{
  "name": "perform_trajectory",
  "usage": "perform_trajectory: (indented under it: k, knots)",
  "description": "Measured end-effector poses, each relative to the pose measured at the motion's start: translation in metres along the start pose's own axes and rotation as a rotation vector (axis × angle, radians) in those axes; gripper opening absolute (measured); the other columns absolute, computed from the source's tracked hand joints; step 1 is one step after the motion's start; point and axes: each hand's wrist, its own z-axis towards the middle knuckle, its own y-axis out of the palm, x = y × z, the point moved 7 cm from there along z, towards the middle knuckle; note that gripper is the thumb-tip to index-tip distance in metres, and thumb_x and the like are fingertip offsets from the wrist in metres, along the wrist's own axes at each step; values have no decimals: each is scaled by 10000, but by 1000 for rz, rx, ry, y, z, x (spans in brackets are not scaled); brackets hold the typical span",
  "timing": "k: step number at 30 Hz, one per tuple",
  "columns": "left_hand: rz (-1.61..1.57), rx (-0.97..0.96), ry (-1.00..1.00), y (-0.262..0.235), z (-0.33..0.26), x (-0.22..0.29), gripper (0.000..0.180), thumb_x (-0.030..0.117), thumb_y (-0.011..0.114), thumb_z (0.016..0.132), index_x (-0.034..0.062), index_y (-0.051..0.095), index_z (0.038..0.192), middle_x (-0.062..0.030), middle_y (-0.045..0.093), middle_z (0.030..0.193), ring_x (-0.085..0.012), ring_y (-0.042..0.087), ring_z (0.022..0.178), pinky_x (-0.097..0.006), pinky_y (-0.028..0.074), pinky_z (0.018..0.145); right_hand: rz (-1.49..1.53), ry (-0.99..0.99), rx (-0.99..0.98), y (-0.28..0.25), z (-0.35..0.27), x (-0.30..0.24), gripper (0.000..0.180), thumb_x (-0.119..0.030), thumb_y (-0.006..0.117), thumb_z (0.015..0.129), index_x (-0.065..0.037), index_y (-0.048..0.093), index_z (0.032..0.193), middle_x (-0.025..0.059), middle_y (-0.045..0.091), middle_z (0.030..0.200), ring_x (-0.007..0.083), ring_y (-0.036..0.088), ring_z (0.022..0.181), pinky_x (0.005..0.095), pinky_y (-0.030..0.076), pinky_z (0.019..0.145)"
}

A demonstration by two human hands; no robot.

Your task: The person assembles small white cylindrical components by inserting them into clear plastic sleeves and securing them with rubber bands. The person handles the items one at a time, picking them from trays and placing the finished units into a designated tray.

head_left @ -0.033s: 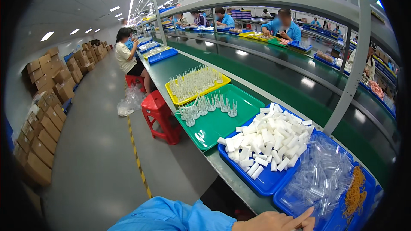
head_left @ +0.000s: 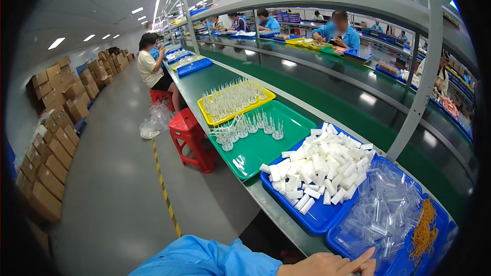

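My left hand (head_left: 332, 265) comes in at the lower edge in a blue sleeve, beside the near rim of a blue tray (head_left: 332, 239) of clear plastic tubes (head_left: 383, 209). One finger reaches out toward the tubes while the others curl in. Whatever the fingers hold is cut off by the picture's lower edge. Left of the tubes, a blue tray (head_left: 319, 224) bears a heap of short white foam-like pieces (head_left: 327, 166). Brown-yellow rubber bands (head_left: 423, 232) lie in a blue tray on the right. My right hand is out of the picture.
A green tray (head_left: 281, 122) and a yellow tray (head_left: 266, 94) carry clusters of thin pale upright spikes. A grey metal post (head_left: 417, 97) rises behind the tubes. Along the bench's left side stands a red stool (head_left: 192, 135). Co-workers sit farther along and across the green conveyor belt (head_left: 317, 89).
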Motion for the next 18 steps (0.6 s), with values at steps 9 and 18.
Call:
perform_trajectory:
  k: [9,18]
  knots:
    - [-1201,13,-468,36,-5,-33,569,277,712,922,41,492,1390,-22,641,1092,-139,598,991,-275,507,793,-320,-400,35,-1,-5,-20,803,-196,902,670,18,519,1343,203,571,1283,392,556,1144,471,454,974]
    - [-1647,-128,-526,50,-23,-25,686,319,746,907,42,413,1440,-51,554,1224,-140,545,1066,-311,490,902,-230,-351,77,2,-3,-15,737,-170,893,666,65,566,1283,233,629,1208,412,613,1064,469,490,912]
